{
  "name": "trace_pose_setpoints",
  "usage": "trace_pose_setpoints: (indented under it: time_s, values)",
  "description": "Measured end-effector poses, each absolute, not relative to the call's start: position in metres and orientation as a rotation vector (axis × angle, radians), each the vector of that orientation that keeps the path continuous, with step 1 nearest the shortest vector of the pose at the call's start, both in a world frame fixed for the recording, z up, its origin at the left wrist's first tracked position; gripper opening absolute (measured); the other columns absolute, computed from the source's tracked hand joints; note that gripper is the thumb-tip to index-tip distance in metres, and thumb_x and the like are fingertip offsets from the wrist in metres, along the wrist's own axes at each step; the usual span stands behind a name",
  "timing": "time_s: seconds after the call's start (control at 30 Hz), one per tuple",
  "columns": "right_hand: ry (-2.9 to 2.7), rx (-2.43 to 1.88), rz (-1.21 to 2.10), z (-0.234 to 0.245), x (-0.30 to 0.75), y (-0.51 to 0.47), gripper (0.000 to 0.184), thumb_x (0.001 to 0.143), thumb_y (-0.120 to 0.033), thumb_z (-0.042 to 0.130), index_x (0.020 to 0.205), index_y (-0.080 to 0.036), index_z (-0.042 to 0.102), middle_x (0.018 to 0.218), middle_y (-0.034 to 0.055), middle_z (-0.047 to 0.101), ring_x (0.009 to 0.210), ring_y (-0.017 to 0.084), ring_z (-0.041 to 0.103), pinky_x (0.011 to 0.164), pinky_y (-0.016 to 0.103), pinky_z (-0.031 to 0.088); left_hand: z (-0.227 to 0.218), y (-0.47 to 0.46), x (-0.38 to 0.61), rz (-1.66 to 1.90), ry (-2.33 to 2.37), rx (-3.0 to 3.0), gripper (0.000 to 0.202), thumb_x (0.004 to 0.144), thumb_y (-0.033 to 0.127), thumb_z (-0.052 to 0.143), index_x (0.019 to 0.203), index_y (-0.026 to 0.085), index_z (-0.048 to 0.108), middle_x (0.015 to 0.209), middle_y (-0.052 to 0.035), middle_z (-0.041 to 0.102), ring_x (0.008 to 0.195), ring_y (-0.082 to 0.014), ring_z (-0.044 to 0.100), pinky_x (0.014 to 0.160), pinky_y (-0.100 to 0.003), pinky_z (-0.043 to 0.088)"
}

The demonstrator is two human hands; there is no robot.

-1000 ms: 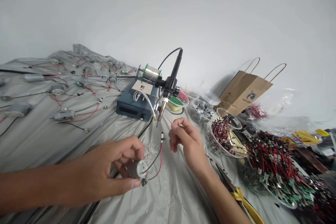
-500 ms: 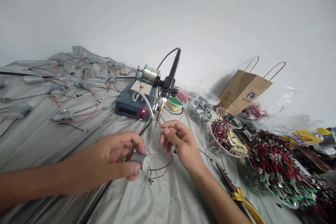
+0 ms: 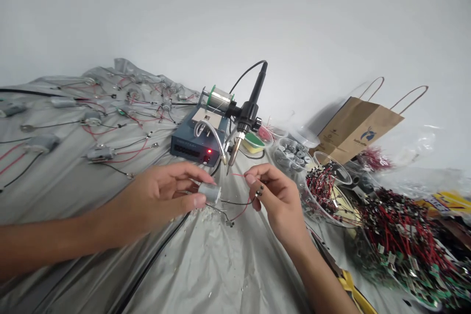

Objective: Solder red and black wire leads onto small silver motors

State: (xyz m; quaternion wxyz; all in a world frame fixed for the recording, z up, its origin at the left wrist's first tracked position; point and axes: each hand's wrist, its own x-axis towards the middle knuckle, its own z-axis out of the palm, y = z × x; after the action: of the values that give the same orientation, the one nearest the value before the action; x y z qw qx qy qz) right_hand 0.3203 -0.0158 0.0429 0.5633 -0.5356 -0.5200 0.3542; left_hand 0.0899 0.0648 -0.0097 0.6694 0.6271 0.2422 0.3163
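Observation:
Between the thumb and fingers of my left hand (image 3: 165,191) is a small grey motor (image 3: 209,192), with black and red leads trailing off its right end. A little metal part (image 3: 230,224) hangs on these leads below the motor. My right hand (image 3: 277,191) pinches a short red wire (image 3: 238,174) whose free end points left, close to the tip of the soldering iron (image 3: 247,117). I cannot tell if the wire touches the tip. The iron is clamped in a stand beside the blue soldering station (image 3: 191,140), whose red light is lit. A solder spool (image 3: 220,98) sits above the station.
Wired motors (image 3: 99,153) lie spread over the grey cloth (image 3: 206,274) at left. To the right are a tub of bare motors (image 3: 292,153), a tub of red and black wires (image 3: 322,184), a heap of wired boards (image 3: 401,240), yellow-handled pliers (image 3: 351,287) and a paper bag (image 3: 360,130).
The view has shifted, so the station and tubs appear further right. My left hand has raised the motor closer to the iron. My right hand still pinches the red wire near the tip.

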Motion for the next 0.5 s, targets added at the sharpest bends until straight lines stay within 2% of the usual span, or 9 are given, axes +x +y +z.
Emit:
trace_pose_setpoints:
  time_s: [0.1,0.23,0.33,0.4,0.5]
  values:
    - [-1.243,-1.220,0.729,0.045,0.322,-0.019,0.015,0.094,-0.033,0.075,0.091,-0.019,0.071,0.061,-0.0061,0.059,0.049,0.008,0.052,0.048,0.020,0.043,-0.008,0.068,0.090,0.711,0.588,1.370,0.034,0.090,0.044,0.087,0.117,0.027,0.077,0.098,-0.0017,0.077,0.092,-0.0170,0.070,0.080,-0.026,0.057]
    - [-1.230,-1.208,0.147,0.048,0.325,-0.032,0.004,0.099,-0.023,0.072,0.099,-0.022,0.076,0.068,-0.0042,0.066,0.054,0.009,0.056,0.051,0.021,0.046,-0.007,0.070,0.092,0.736,0.601,1.347,0.031,0.088,0.043,0.090,0.113,0.029,0.080,0.101,0.0008,0.078,0.088,-0.0136,0.072,0.080,-0.022,0.059]
    - [-1.437,-1.150,-0.241,0.049,0.321,-0.042,0.017,0.095,-0.010,0.073,0.105,-0.022,0.077,0.081,-0.0015,0.073,0.062,0.009,0.062,0.058,0.022,0.050,-0.007,0.070,0.093,0.755,0.642,1.320,0.033,0.084,0.045,0.092,0.112,0.030,0.081,0.104,0.0021,0.079,0.091,-0.0139,0.074,0.083,-0.023,0.062]
    - [-1.650,-1.143,-0.305,0.050,0.315,-0.044,0.022,0.093,-0.005,0.070,0.109,-0.020,0.075,0.079,-0.0028,0.073,0.060,0.008,0.062,0.058,0.021,0.051,-0.007,0.070,0.094,0.776,0.640,1.317,0.033,0.083,0.044,0.094,0.111,0.030,0.081,0.105,0.0019,0.081,0.096,-0.0147,0.075,0.086,-0.022,0.062]
    - [-1.793,-1.202,-0.267,0.049,0.308,-0.042,0.019,0.096,-0.005,0.066,0.107,-0.019,0.070,0.070,-0.0065,0.067,0.053,0.005,0.056,0.052,0.018,0.047,-0.003,0.070,0.096,0.814,0.591,1.322,0.031,0.085,0.041,0.092,0.111,0.029,0.082,0.103,0.0012,0.082,0.097,-0.0149,0.076,0.086,-0.022,0.062]
